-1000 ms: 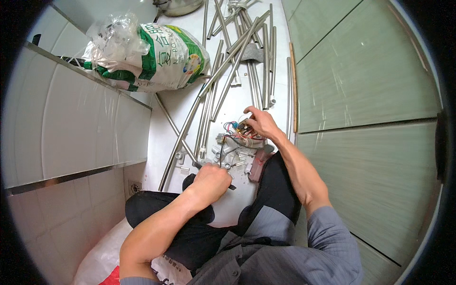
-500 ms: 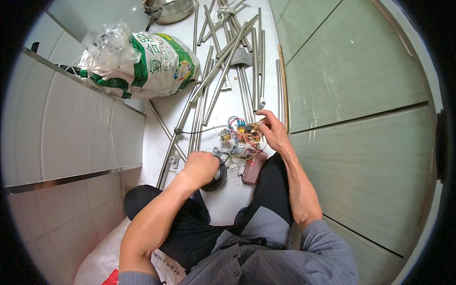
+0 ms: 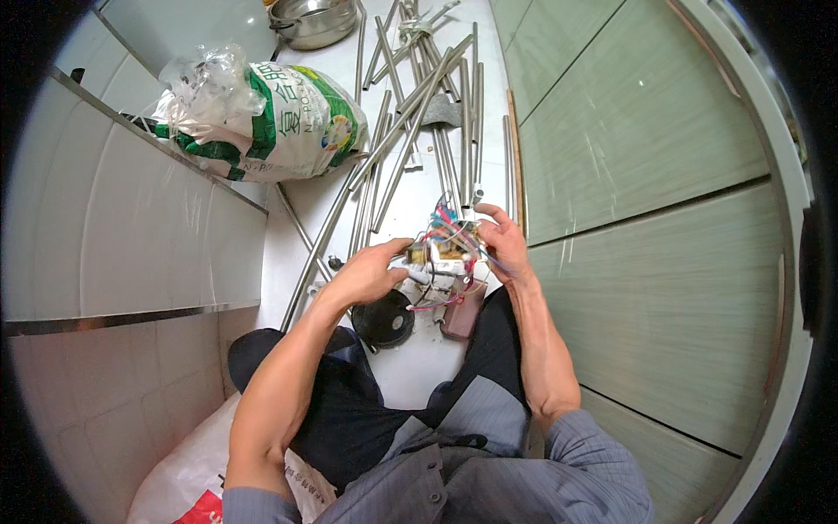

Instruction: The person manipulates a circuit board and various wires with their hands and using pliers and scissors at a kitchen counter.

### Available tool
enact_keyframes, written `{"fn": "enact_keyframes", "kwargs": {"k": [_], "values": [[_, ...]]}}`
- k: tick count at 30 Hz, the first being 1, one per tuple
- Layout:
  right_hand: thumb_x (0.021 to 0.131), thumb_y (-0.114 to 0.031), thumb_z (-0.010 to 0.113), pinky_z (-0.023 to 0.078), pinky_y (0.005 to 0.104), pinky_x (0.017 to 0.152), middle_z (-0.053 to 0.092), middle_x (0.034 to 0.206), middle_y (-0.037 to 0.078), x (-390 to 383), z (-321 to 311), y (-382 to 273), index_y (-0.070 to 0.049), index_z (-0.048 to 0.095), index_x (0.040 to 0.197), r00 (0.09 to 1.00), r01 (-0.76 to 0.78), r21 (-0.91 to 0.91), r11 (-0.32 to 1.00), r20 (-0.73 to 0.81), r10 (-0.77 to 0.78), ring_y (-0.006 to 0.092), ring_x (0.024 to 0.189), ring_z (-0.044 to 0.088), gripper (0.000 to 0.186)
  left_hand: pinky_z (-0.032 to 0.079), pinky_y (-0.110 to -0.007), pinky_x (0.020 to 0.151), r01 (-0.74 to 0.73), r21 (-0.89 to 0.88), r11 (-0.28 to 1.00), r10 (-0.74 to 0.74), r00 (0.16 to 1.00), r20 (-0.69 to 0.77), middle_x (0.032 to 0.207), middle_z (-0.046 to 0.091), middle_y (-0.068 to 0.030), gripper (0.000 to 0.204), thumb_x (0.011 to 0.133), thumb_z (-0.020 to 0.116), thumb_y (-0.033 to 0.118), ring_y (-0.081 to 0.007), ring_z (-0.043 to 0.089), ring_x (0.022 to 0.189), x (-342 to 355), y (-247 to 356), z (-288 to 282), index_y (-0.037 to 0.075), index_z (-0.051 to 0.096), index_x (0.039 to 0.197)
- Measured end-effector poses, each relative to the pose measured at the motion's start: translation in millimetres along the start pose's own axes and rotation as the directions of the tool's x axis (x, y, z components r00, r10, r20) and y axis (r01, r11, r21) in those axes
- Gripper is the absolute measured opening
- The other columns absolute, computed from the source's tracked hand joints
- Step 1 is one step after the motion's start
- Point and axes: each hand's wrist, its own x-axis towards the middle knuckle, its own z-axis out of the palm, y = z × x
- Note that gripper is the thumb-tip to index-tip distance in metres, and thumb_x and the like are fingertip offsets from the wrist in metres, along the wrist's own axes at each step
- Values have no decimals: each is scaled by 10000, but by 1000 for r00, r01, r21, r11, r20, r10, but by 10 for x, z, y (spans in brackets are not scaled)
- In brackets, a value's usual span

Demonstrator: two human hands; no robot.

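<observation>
A circuit board [image 3: 447, 253] crowded with red, blue and white wires is held up between my two hands, above the floor in front of my lap. My left hand [image 3: 367, 272] has its thumb and index finger around the board's left end, by a yellowish block-shaped component. On the other side, my right hand [image 3: 504, 246] pinches the right edge between thumb and fingers. A round black disc-shaped part [image 3: 382, 320] lies below my left hand. Just under the board, partly covered by wires, is a reddish-brown box [image 3: 463, 314].
Long metal tubes [image 3: 423, 96] lie crossed over the white floor ahead, some tied together. A stuffed white-and-green sack [image 3: 288, 122] leans at the left, with a metal pot [image 3: 314, 22] beyond it. Green panels [image 3: 646, 210] line the right; a tiled ledge [image 3: 131, 218] borders the left.
My left hand has left the round black part and moved up and right to the board. The board has been tilted and its wires shifted, while my right hand keeps hold of its edge.
</observation>
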Motion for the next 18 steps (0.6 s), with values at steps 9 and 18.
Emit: {"fn": "enact_keyframes", "kwargs": {"k": [9,18], "values": [[959,-103,651,593,347,903,689,1154,156,1,258,-60,51,572,1267,997,4,343,939,68,-29,232,1029,696,353,538,-376,888,212,-667,714,-234,970,57,1269,617,-151,710,901,682,144,-226,619,1098,208,-18,64,-6,341,1505],[1004,-159,569,631,361,667,714,1023,75,29,303,21,-49,600,1246,999,-32,382,924,31,22,178,796,707,268,587,-355,843,127,-922,366,-134,988,83,1204,632,-100,491,923,681,80,-211,655,1067,209,97,86,10,490,1370]]}}
